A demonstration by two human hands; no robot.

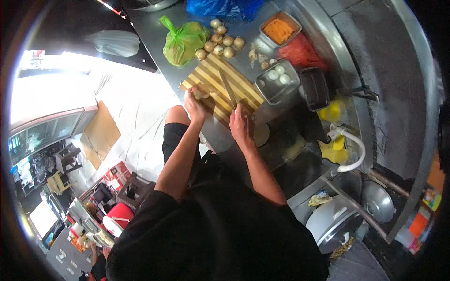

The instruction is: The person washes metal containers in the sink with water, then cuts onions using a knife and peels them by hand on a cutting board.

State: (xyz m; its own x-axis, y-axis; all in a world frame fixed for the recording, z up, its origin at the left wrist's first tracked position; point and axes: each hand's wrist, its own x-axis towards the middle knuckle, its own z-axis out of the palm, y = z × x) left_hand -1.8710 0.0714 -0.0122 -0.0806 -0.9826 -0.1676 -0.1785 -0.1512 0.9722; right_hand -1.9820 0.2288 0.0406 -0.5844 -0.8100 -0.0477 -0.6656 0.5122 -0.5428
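My right hand [241,125] is closed around the handle of a knife [228,89], whose blade lies over the striped wooden cutting board [213,70]. At the board's left edge my left hand [193,106] has its fingers closed on an onion [200,92], partly hidden and blurred. Beyond the board sits a group of unpeeled onions [228,41] beside a knotted green plastic bag [185,43]. To the right, a clear container [268,95] holds several peeled white onions [280,74]. Loose onion skins [253,55] lie between the board and that container.
A metal container of orange food [280,30], a red mesh bag [302,50] and a black tub [315,89] line the counter's right side. Nearer are a sink with a white faucet hose [358,147] and a large pot [330,220]. A blue bag [225,7] lies at the back.
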